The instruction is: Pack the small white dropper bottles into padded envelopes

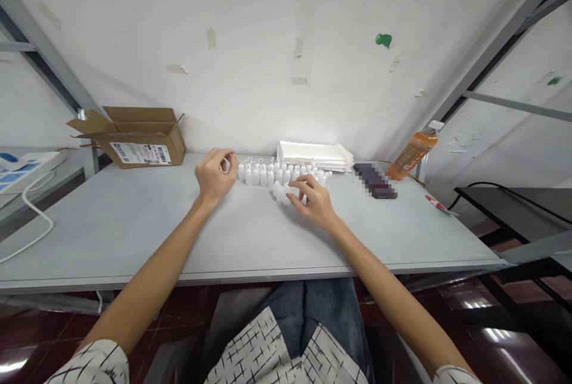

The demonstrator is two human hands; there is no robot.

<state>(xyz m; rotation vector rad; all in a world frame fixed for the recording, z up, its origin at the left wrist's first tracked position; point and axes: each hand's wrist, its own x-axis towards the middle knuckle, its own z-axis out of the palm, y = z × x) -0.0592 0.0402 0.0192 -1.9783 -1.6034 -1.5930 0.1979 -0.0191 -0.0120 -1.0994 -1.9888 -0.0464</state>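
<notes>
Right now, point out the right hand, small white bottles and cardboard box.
Right hand point(316, 201), head view: back of the hand.
Small white bottles point(270, 178), head view: one bottle's body.
Cardboard box point(140, 153), head view: front side.

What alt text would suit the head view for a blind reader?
A person's right hand is at some white pieces in front of rows of small white bottles on a grey table, the left hand curled beside the rows' left end. Behind lies a white stack; an open cardboard box stands at left, an orange drink bottle at right.
</notes>
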